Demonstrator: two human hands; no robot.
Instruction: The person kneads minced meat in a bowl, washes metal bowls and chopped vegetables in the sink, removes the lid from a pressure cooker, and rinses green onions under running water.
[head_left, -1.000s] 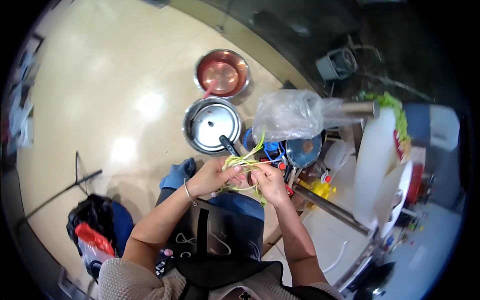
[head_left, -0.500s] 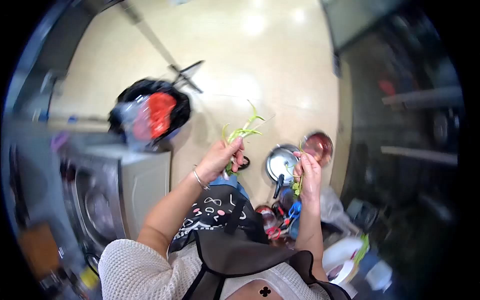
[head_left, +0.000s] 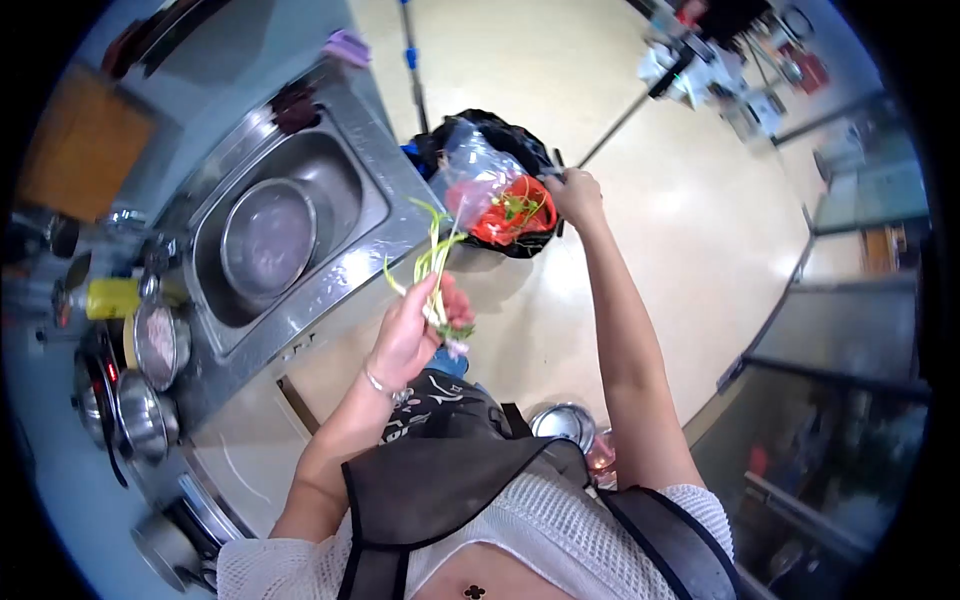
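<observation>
In my left hand [head_left: 405, 335] is a small bunch of greens [head_left: 436, 258], with pale stems, long green ends pointing up and leafy bits below the fingers. The fingers are closed around it. My right hand [head_left: 577, 196] is stretched out to the right rim of a black bin bag [head_left: 510, 137]; blur hides whether its fingers pinch anything. Inside the bag lie a red plastic bag [head_left: 535, 213] and clear crumpled plastic [head_left: 478, 155]. A leafy green sprig [head_left: 515, 206] shows over the red plastic, beside my right hand.
To the left, a steel sink [head_left: 368, 205] holds a metal basin [head_left: 268, 240]. Several metal bowls and pans, including a steel bowl [head_left: 150, 415], stand at far left. A long pole [head_left: 628, 122] leans behind the bin. A shiny pot [head_left: 563, 422] sits on the floor near me.
My view has turned left toward the sink and bin. My right hand has moved from beside the floor pots to the bin; its leafy sprig is no longer plainly in it. My left hand keeps its bunch.
</observation>
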